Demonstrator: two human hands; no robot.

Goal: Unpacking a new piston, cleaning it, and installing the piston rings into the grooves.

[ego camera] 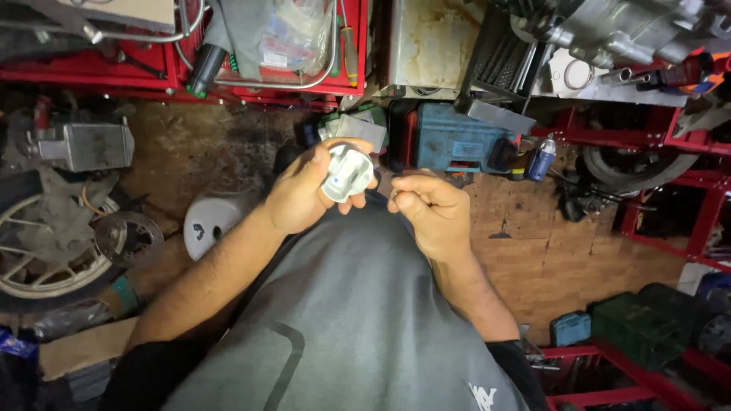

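The grey shirt fills the foreground. Above it, the left hand wraps a pale metal piston, thumb over its crown, held in mid-air over the lap. The right hand is just beside it, fingertips pinched together on something too small to tell. A steady grip and square alignment with the piston's side would serve best here. Beyond lie a teal tool case, a small blue-capped bottle, a clear plastic bag on the red rack, and a green crate.
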